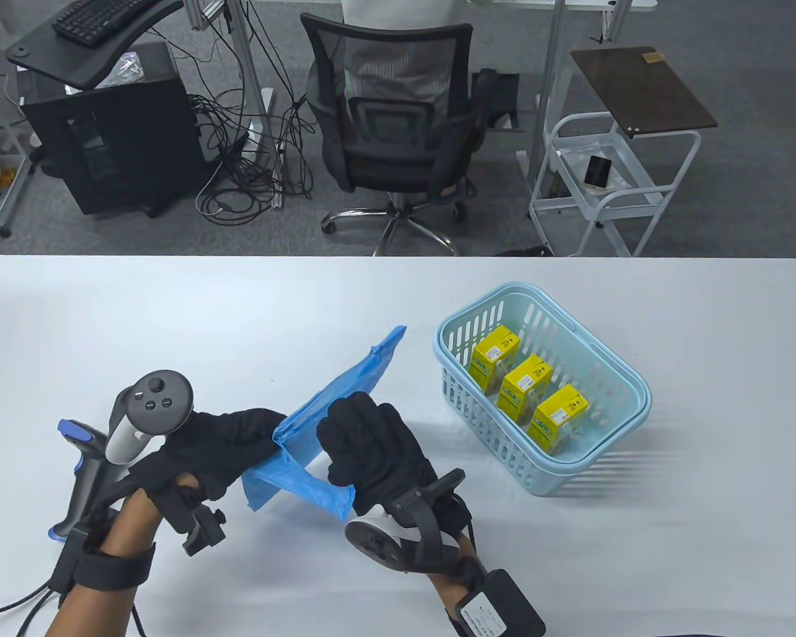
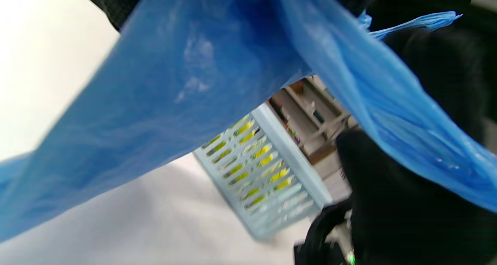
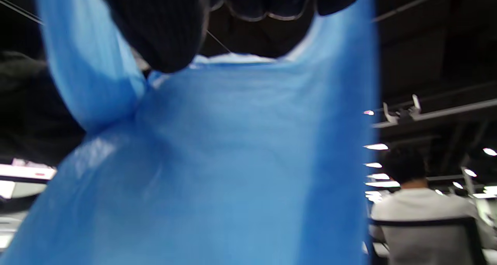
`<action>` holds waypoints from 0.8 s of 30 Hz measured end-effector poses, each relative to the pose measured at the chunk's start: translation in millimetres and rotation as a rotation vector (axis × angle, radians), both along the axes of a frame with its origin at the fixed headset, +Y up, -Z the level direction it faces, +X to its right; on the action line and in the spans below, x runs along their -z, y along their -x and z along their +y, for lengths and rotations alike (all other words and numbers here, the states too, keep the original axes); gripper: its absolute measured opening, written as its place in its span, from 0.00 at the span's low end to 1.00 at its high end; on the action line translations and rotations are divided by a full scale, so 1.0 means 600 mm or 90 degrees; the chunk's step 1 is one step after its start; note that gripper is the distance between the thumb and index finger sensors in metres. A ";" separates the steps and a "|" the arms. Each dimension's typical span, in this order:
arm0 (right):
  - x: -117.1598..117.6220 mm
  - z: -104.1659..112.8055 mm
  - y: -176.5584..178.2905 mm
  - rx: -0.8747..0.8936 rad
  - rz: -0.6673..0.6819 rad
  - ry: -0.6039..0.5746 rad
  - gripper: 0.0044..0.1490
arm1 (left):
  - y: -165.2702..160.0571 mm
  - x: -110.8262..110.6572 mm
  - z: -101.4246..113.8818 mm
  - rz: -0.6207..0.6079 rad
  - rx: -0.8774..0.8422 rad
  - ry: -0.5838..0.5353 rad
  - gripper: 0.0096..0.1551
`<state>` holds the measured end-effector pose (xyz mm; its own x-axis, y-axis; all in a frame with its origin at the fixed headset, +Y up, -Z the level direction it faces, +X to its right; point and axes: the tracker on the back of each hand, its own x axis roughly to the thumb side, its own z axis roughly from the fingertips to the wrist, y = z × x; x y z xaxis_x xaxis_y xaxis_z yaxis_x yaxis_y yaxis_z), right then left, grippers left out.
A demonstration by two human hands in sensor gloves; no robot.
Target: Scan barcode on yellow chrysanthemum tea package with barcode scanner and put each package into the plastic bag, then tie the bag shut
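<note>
My left grip (image 1: pixel 229 441) pinches one edge of the blue plastic bag (image 1: pixel 345 405), and my right grip (image 1: pixel 371 444) is clamped on the other side of the same film, fingers curled over it. Between them the bag hangs above the desk (image 1: pixel 172 312), its far end pointing to about one o'clock. I judge I am at the opening step: pulling the mouth apart before anything is scanned. Out at three o'clock from my hands sits the light blue basket (image 1: pixel 544 481), with three yellow chrysanthemum tea packages (image 1: pixel 525 388) standing in a row inside, none bagged yet. The barcode scanner (image 1: pixel 83 464) lies at nine o'clock, just beside my left wrist, untouched. Next, I think, the mouth must be left gaping, then one hand freed for the scanner and the other for a package.
</note>
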<state>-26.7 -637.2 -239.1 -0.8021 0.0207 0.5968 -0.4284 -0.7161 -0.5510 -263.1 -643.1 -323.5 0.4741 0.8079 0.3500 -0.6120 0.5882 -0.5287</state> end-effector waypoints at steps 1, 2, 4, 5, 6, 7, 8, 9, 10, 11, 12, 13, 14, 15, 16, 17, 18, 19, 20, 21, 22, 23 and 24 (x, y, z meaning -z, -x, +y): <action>-0.002 0.003 0.005 -0.006 0.003 -0.006 0.49 | -0.004 0.001 0.002 -0.004 0.019 -0.006 0.22; -0.004 0.006 0.011 -0.018 0.012 -0.006 0.50 | -0.012 0.001 0.007 -0.008 0.049 -0.022 0.22; 0.000 0.007 0.017 -0.038 0.028 -0.007 0.51 | -0.030 0.001 0.018 -0.022 0.096 -0.052 0.22; 0.007 0.009 0.017 -0.049 0.020 -0.007 0.53 | -0.043 0.000 0.024 -0.031 0.124 -0.067 0.22; 0.013 0.012 0.016 -0.055 0.017 -0.001 0.54 | -0.050 -0.002 0.026 -0.033 0.145 -0.079 0.22; 0.024 0.015 0.015 -0.066 0.008 0.018 0.52 | -0.058 -0.003 0.028 -0.032 0.174 -0.102 0.22; 0.041 0.017 0.014 -0.093 -0.021 0.054 0.50 | -0.061 -0.003 0.028 -0.022 0.197 -0.126 0.22; 0.057 0.018 0.013 -0.122 -0.064 0.096 0.47 | -0.061 -0.001 0.026 -0.016 0.211 -0.135 0.22; 0.079 0.016 0.012 -0.184 -0.131 0.198 0.44 | -0.057 0.005 0.021 -0.001 0.222 -0.131 0.22; 0.089 0.013 0.010 -0.211 -0.139 0.243 0.37 | -0.054 0.010 0.017 0.016 0.222 -0.126 0.22; 0.105 0.011 0.010 -0.199 -0.139 0.245 0.24 | -0.047 0.020 0.009 0.040 0.225 -0.124 0.22; 0.108 0.010 0.010 -0.192 -0.145 0.248 0.24 | -0.043 0.025 0.004 0.053 0.233 -0.115 0.22; 0.112 0.010 0.012 -0.189 -0.143 0.254 0.23 | -0.038 0.030 -0.002 0.079 0.252 -0.098 0.22; 0.115 0.010 0.013 -0.192 -0.154 0.258 0.23 | -0.033 0.034 -0.005 0.104 0.268 -0.096 0.24; 0.118 0.013 0.012 -0.191 -0.159 0.256 0.22 | -0.024 0.036 -0.003 0.130 0.278 -0.107 0.30; 0.122 0.015 0.009 -0.177 -0.161 0.260 0.22 | -0.018 0.036 0.001 0.143 0.267 -0.113 0.34; 0.127 0.018 0.006 -0.145 -0.160 0.267 0.22 | -0.011 0.032 0.012 0.149 0.206 -0.106 0.37; 0.131 0.021 0.006 -0.130 -0.165 0.267 0.22 | -0.011 0.024 0.024 0.151 0.130 -0.087 0.38; 0.133 0.023 0.006 -0.134 -0.173 0.263 0.22 | -0.016 0.015 0.035 0.155 0.065 -0.079 0.39; 0.131 0.026 0.007 -0.133 -0.181 0.253 0.22 | -0.031 0.000 0.049 0.153 0.019 -0.086 0.41; 0.129 0.028 0.009 -0.123 -0.182 0.251 0.22 | -0.045 -0.010 0.057 0.144 0.029 -0.103 0.42; 0.126 0.029 0.011 -0.109 -0.181 0.254 0.23 | -0.062 -0.021 0.063 0.131 0.066 -0.128 0.44; 0.122 0.030 0.013 -0.101 -0.179 0.257 0.23 | -0.083 -0.034 0.066 0.130 0.144 -0.172 0.46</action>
<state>-34.6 -618.9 -312.1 -0.9424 0.0703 0.3270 -0.1726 -0.9397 -0.2951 -213.2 -603.7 -303.3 0.7111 0.5672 0.4155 -0.5273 0.8211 -0.2186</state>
